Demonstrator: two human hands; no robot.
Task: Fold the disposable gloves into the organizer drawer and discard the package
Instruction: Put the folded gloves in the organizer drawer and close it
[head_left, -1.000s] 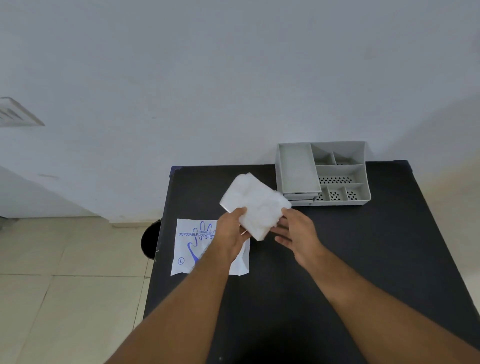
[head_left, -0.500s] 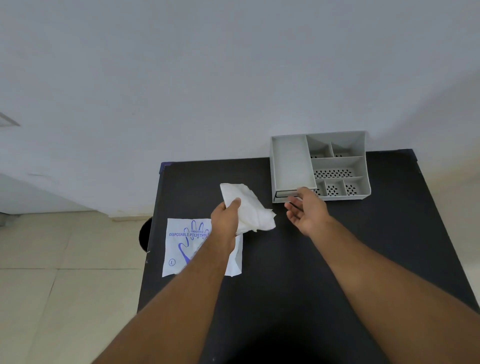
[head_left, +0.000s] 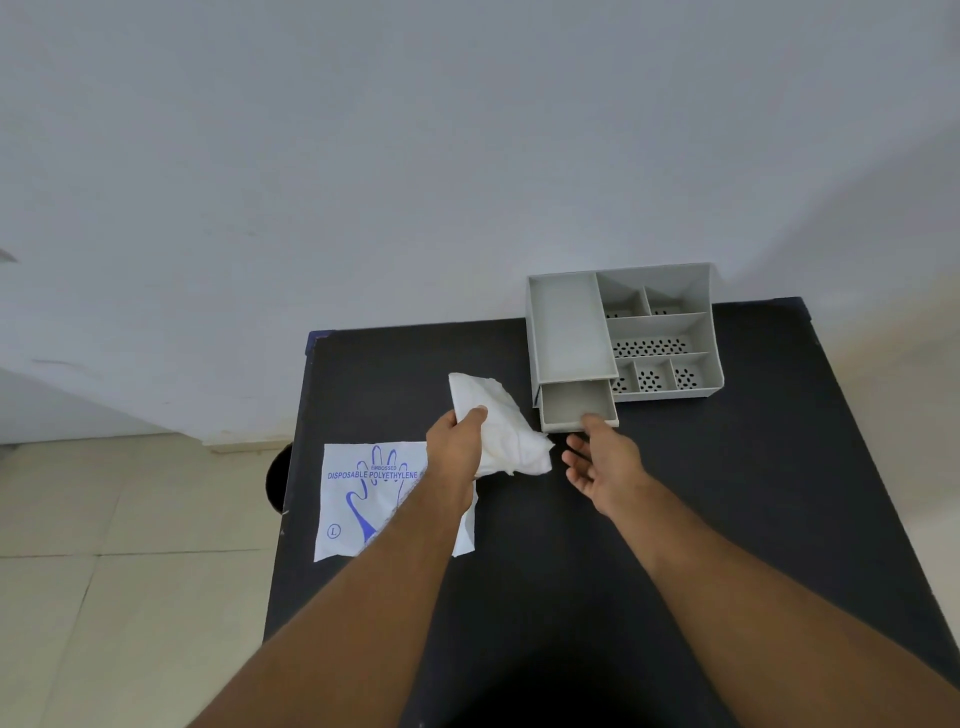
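Head view: A person's left hand (head_left: 457, 441) grips a folded white wad of disposable gloves (head_left: 506, 431) above the black surface (head_left: 675, 519), its fingers (head_left: 475, 413) clenched around the bundle's near edge. The right hand (head_left: 602, 462) sits at the front lip of the grey organizer's (head_left: 660, 332) small drawer (head_left: 574, 405), which stands pulled partway out and looks bare inside; the right hand's fingers (head_left: 576, 457) are spread and grasp nothing, though the thumb appears to touch the drawer front.

The gloves are out of their wrapper and folded, and the drawer is open to receive them, so roughly half the job seems done. Still ahead, by the look of it: tucking the wad into the drawer, pushing it shut, and throwing away the package (head_left: 374, 499), a flat white sleeve printed in blue with "DISPOSABLE POLYETHYLENE" and a glove outline, lying on the surface's left side partly beneath the left forearm.

The organizer stands at the far right of the surface, against a plain pale wall (head_left: 467, 156). Its long tray and its perforated compartments look bare. Beige floor tiles (head_left: 130, 571) show at left, where a dark round object (head_left: 278, 478), possibly a bin, peeks from behind the surface's edge.
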